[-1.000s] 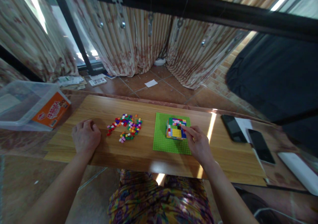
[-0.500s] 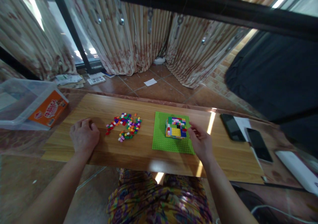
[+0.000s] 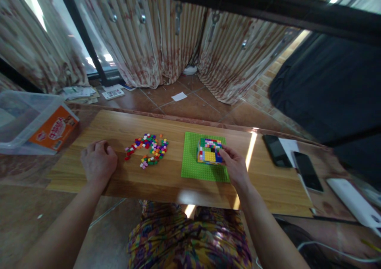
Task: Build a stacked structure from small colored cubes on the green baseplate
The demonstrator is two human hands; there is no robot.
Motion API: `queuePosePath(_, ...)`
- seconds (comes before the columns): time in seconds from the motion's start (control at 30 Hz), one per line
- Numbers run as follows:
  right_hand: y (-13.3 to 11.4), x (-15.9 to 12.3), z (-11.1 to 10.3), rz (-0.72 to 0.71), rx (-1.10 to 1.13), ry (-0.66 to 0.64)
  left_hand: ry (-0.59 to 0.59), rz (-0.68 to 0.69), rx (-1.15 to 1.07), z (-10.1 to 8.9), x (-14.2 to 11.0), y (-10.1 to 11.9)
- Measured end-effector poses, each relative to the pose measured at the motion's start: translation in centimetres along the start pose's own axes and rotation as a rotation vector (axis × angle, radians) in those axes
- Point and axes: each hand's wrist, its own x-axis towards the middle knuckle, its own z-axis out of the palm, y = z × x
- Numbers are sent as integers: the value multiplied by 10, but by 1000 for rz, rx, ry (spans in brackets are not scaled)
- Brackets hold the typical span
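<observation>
On a green studded baseplate point(image 3: 190, 169) stands a small boxy structure of coloured toy bricks point(image 3: 209, 157), with a yellow patch on top and an opening near its middle. My right hand point(image 3: 235, 165) is at the structure's right side, thumb on its upper right edge and the other fingers partly hidden behind. Whether a single loose brick is between those fingertips I cannot make out. My left hand point(image 3: 99, 161) rests on the wooden board with its fingers curled in, left of a scattered pile of loose coloured bricks point(image 3: 153, 146).
The wooden board point(image 3: 169, 185) carries the bricks. A clear plastic bin point(image 3: 18, 142) with an orange label stands at the left. Two dark phones point(image 3: 276, 151), some white paper point(image 3: 289, 146) and a white oblong device point(image 3: 353, 197) lie at the right.
My right hand has moved left and closed onto the right side of the brick structure. My left hand stays in place; the whole view has shifted slightly.
</observation>
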Motion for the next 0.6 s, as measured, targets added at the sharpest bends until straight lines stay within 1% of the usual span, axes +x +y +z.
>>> queuePosePath(0.17, 1, 2, 3, -8, 7, 29, -12, 5, -3, 0, 0, -1)
queuePosePath(0.37, 6, 1, 6, -37, 3, 64, -20, 22, 35, -4, -1, 3)
queuePosePath(0.5, 4, -2, 4, 21, 43, 32, -33, 15, 49, -6, -1, 6)
queuePosePath(0.57, 1, -4, 0, 43, 65, 54, -34, 8, 37, -7, -1, 7)
queuePosePath(0.6, -1, -5, -3, 42, 83, 86, -32, 5, 34, -7, -1, 7)
